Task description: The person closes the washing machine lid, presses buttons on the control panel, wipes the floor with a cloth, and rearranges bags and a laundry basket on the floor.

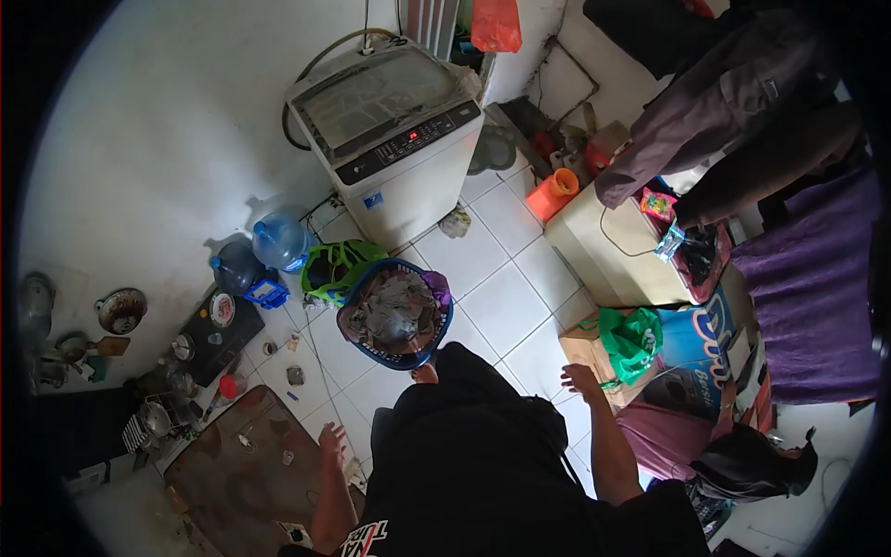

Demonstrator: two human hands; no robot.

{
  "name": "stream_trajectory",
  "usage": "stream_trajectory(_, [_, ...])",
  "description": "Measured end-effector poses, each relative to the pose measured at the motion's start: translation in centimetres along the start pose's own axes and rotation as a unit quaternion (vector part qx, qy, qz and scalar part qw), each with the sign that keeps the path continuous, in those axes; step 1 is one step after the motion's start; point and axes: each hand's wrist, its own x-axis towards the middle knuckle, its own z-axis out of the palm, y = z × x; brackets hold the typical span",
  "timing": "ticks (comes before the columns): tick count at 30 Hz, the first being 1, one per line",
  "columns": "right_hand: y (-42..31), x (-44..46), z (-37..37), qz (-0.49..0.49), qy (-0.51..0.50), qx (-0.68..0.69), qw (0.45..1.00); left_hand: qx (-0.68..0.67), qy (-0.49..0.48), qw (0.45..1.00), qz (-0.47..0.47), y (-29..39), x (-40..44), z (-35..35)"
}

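My left hand [332,438] hangs open and holds nothing, above the edge of a brown low table. On the other side of my body, my right hand [580,382] is also bare, its fingers apart and slightly bent, near a cardboard box [585,351] and a green bag [630,345]. In front of my feet stands a blue laundry basket [409,363] heaped with crumpled clothes [394,311]. Beyond it is a top-loading washing machine [408,181], its lid down and a red display lit on the panel.
Blue water jugs [280,241] and a green bag [342,266] sit left of the basket. The brown table [251,473] lies lower left, near dishes. Dark clothes [715,116] hang at right above a cream cabinet [599,246]. Another person [664,436] is at lower right.
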Motion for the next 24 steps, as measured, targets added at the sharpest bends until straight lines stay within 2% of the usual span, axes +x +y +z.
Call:
stream_trajectory(3, [-2.6, -0.6, 0.3, -0.037, -0.013, -0.011, 0.999, 0.025, 0.003, 0.998, 0.062, 2.2, 2.1, 1.1])
stream_trajectory(4, [-3.8, -0.7, 0.7, -0.063, -0.014, 0.000, 0.998, 0.017, 0.007, 0.998, 0.063, 3.1, 2.4, 1.7])
stream_trajectory(6, [-7.3, -0.9, 1.2, -0.100, -0.020, -0.009, 0.995, -0.031, 0.021, 0.987, 0.157, 5.9, 2.3, 3.4])
stream_trajectory(7, [-9.3, -0.7, 1.4, -0.131, -0.021, -0.010, 0.991, -0.036, 0.025, 0.986, 0.158, 7.5, 2.1, 4.3])
stream_trajectory(10, [-14.6, -0.4, 1.3, -0.180, -0.048, 0.005, 0.983, -0.065, -0.005, 0.977, 0.204, 12.1, 0.4, 7.2])
stream_trajectory(12, [-18.1, -0.4, 1.5, -0.217, -0.061, 0.004, 0.974, -0.069, -0.027, 0.959, 0.273, 13.7, -0.3, 8.4])
stream_trajectory(16, [-23.7, 1.5, 1.2, -0.278, -0.081, -0.044, 0.956, -0.076, -0.035, 0.958, 0.274, 13.4, -0.3, 9.7])
stream_trajectory(18, [-26.0, 3.0, 0.6, -0.274, -0.109, -0.064, 0.953, -0.051, -0.006, 0.982, 0.183, 11.3, -0.3, 9.9])
stream_trajectory(21, [-28.5, 7.2, -0.9, -0.264, -0.113, -0.099, 0.953, -0.073, 0.035, 0.996, 0.039, 4.5, 1.5, 9.4])
stream_trajectory(24, [-30.9, 10.5, -2.9, -0.241, -0.104, -0.111, 0.959, -0.157, 0.136, 0.973, -0.101, -2.3, 0.0, 10.3])
